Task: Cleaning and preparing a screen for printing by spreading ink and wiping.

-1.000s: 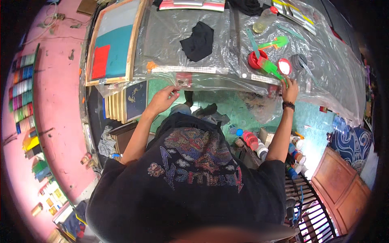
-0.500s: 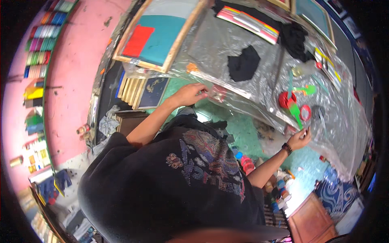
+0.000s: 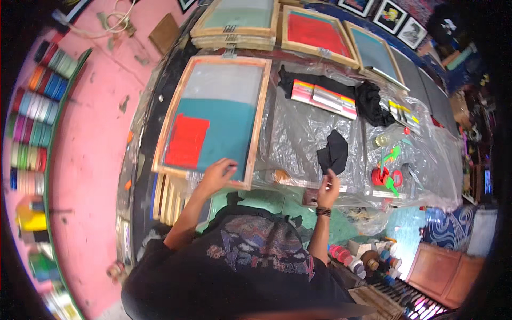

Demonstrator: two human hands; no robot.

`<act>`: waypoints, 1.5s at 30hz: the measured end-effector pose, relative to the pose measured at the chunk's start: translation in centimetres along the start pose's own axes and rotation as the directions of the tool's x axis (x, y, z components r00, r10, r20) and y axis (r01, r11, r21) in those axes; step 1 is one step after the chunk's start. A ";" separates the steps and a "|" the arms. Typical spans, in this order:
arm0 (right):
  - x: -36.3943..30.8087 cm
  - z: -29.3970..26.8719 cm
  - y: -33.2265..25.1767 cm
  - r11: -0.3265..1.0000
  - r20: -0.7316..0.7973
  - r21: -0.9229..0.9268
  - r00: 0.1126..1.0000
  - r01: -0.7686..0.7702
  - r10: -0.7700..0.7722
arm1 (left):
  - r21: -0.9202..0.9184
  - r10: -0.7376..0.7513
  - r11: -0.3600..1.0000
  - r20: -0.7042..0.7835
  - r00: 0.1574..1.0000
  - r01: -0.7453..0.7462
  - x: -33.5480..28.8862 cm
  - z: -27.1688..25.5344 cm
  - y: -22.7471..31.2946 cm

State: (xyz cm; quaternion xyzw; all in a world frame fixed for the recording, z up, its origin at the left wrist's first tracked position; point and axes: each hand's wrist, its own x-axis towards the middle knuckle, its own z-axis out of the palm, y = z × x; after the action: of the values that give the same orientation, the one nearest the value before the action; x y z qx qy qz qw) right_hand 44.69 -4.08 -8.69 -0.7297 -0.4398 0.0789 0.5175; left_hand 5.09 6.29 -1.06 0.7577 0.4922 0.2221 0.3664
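My left hand [image 3: 217,177] hovers over the lower edge of a wooden-framed printing screen [image 3: 217,125], whose mesh is pale at the top and teal below, with a red patch. Its fingers are loosely curled, thumb apart, and I see nothing held. Slightly blurred, my right hand [image 3: 328,191], with dark bracelets on the wrist, reaches to the table's front edge. Its fingertips pinch the lower end of a small black cloth piece [image 3: 334,152]. That cloth lies partly folded on the plastic-covered table [image 3: 293,141].
Striped packages [image 3: 325,98] and bunched black fabric [image 3: 376,104] lie toward the back. A red tub [image 3: 379,176], green spatulas [image 3: 392,154] and a red tape ring [image 3: 397,177] sit at right. More screens [image 3: 320,34] stand behind; paint tins [image 3: 37,109] line the left wall.
The view has shifted, showing more of the table's back. My right hand has moved left from near the red tub to the black cloth, now more folded. My left hand has come over the screen's edge.
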 end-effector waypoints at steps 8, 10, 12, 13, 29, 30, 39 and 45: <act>-5.0 15.2 -10.1 0.972 0.318 -0.036 0.920 -0.231 0.230 | -0.001 -0.098 0.994 -0.478 0.873 0.111 0.5 -13.8 -16.1; -5.9 17.5 -11.2 0.937 0.345 -0.259 0.884 -0.234 0.316 | 0.014 -0.330 0.911 -0.577 0.747 0.413 0.2 -15.4 -18.6; -6.7 19.2 -12.2 0.904 0.370 -0.355 0.853 -0.237 0.369 | 0.086 -0.335 0.869 -0.623 0.707 0.488 -1.4 -15.7 -23.0; -7.5 19.9 -12.3 0.921 0.322 -0.350 0.901 -0.170 0.289 | 0.164 -0.307 0.832 -0.660 0.686 0.530 -1.6 -16.0 -23.6; -10.9 22.5 -14.4 0.900 0.274 -0.214 0.861 -0.379 0.428 | -0.106 -0.584 0.795 -0.396 0.708 0.597 -5.1 -16.1 -30.0; -10.8 22.4 -14.9 0.889 0.265 -0.203 0.852 -0.410 0.453 | -0.172 -0.612 0.782 -0.393 0.686 0.599 -5.0 -15.7 -29.8; -9.7 21.7 -13.6 0.916 0.204 -0.276 0.914 -0.291 0.351 | -0.247 -0.600 0.800 -0.343 0.723 0.547 -5.4 -15.0 -28.8; -7.2 19.0 -15.1 0.790 0.376 -0.578 0.792 -0.206 0.482 | -0.200 -0.604 0.797 -0.306 0.736 0.570 -5.9 -15.0 -29.2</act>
State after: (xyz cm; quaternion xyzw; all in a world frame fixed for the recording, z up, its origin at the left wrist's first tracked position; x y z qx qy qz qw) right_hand 21.11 4.94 -7.28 -0.8623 -0.4178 0.2446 0.1485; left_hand -24.83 13.22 -14.02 0.4929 0.7528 0.2505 0.3573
